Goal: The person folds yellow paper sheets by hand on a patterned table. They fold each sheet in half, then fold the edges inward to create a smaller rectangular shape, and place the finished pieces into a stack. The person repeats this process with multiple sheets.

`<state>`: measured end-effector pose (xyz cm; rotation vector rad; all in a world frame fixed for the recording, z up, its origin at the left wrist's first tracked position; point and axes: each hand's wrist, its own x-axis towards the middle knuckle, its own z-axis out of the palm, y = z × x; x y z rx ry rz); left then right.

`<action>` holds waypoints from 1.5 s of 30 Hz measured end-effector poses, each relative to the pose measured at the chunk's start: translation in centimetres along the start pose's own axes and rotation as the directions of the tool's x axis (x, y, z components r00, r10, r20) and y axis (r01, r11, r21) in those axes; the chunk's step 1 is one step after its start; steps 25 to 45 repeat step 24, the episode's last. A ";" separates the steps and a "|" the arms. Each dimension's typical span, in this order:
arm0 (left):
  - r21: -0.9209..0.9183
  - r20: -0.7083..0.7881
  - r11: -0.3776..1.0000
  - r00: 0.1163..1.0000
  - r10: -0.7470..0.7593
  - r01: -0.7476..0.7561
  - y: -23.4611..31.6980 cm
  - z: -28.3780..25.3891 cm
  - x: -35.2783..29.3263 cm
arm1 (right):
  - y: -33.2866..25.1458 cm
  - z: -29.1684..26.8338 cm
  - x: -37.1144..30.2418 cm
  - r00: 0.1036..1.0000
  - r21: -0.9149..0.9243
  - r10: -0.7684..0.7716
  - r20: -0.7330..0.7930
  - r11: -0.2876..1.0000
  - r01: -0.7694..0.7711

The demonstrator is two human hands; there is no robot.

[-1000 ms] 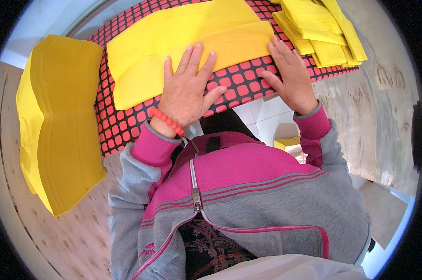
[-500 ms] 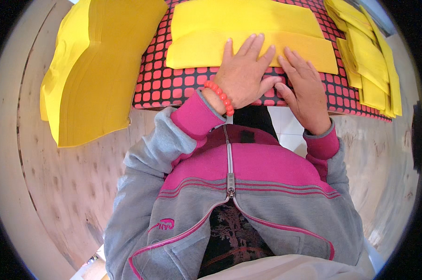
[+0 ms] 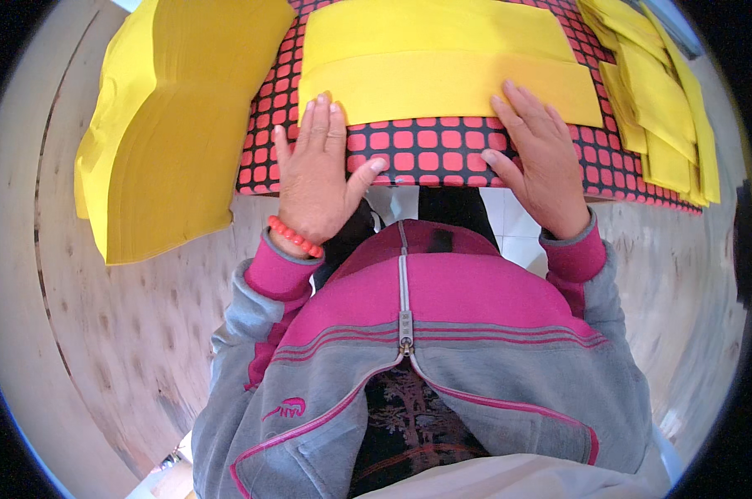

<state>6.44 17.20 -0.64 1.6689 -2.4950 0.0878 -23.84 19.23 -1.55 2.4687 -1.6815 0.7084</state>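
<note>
A yellow cloth (image 3: 426, 79) lies flat in front of me, its near part folded over along a crease that runs from left to right. My left hand (image 3: 315, 166), with a red bead bracelet (image 3: 294, 237) at the wrist, rests fingertips on the cloth's near left corner. Its fingers are stretched out and the thumb points inward. My right hand (image 3: 542, 154) lies flat near the right end of the folded part, thumb apart over the table cover. Neither hand grips anything.
Under the cloth is a red and black checked table cover (image 3: 426, 154). A large stack of yellow cloth sheets (image 3: 176, 150) hangs over the table's left edge. Folded yellow cloths (image 3: 655, 108) are piled at the right. Pale wooden boards (image 3: 135, 333) lie beyond the table at left.
My left hand has slid left along the folded cloth, from near its middle to its left corner. The right hand has stayed in nearly the same place.
</note>
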 end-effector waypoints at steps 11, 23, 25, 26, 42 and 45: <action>-0.201 -0.013 0.898 0.917 0.398 -0.392 4.7 1.2 6.6 | -3.9 2.0 1.3 0.993 0.101 -0.095 -0.072 0.990 0.102; -0.141 -0.056 0.980 0.990 0.130 -0.137 -1.7 1.6 1.9 | 3.2 -1.2 -3.2 0.976 -0.107 0.200 -0.081 0.972 -0.208; -0.179 -0.068 0.976 0.991 0.117 -0.127 -2.4 1.7 1.6 | 3.4 -1.0 -3.6 0.975 -0.110 0.205 -0.082 0.971 -0.213; -0.179 -0.068 0.976 0.991 0.117 -0.127 -2.4 1.7 1.6 | 3.4 -1.0 -3.6 0.975 -0.110 0.205 -0.082 0.971 -0.213; -0.179 -0.068 0.976 0.991 0.117 -0.127 -2.4 1.7 1.6 | 3.4 -1.0 -3.6 0.975 -0.110 0.205 -0.082 0.971 -0.213; -0.179 -0.068 0.976 0.991 0.117 -0.127 -2.4 1.7 1.6 | 3.4 -1.0 -3.6 0.975 -0.110 0.205 -0.082 0.971 -0.213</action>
